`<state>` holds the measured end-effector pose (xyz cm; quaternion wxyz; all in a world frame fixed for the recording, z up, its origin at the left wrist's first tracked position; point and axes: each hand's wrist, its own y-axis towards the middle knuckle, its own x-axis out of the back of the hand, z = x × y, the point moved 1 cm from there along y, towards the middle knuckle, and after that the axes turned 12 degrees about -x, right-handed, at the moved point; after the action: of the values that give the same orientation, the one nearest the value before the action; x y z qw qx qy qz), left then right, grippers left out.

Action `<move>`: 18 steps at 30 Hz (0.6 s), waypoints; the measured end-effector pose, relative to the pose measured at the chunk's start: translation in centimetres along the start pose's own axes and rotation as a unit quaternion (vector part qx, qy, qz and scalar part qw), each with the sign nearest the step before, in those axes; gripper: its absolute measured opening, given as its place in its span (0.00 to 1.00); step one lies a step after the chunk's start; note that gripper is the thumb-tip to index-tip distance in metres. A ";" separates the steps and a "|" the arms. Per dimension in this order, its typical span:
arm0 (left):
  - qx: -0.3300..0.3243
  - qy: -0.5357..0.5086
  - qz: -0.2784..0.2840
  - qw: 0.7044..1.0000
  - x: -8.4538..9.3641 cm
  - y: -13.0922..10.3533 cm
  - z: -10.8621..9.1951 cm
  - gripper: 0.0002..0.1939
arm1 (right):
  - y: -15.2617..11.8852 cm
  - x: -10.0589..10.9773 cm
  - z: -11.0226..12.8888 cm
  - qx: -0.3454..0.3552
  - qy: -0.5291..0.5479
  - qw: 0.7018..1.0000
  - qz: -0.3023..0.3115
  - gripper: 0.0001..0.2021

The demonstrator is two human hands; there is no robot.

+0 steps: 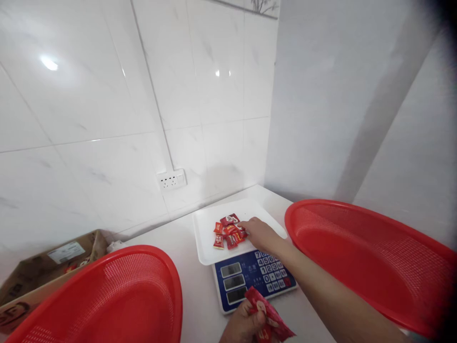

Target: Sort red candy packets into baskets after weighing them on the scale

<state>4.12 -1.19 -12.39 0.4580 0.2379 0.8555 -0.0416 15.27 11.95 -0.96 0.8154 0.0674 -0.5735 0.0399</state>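
A white tray [207, 214] tops a blue electronic scale [255, 274] with a keypad and dark display windows. Several small red wrapped packets [230, 230] lie in a loose pile on it. My right hand [260, 233] reaches across from the right, fingers pinched on a packet at the pile's right side; the fingertips are partly hidden. In front of the scale, my left hand [246, 324] grips red packets [269, 317], thumb pressed over them. What exactly is inside the wrappers does not show.
Red plastic baskets stand at left [143, 286] and right [350, 247]. Behind the left one is an open cardboard box [35, 267] with some red items inside. A socket [172, 179] sits on the tiled wall [107, 166] behind the white table [194, 295].
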 end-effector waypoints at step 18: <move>0.006 0.059 0.025 0.998 0.8 0.5 0.0 0.17 | -1.1 -0.1 1.0 0.002 0.050 0.999 0.011 0.14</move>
<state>3.98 -0.51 -12.97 0.4060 0.2645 0.8745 -0.0214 14.48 10.75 -0.75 0.8422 0.0605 -0.5330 0.0538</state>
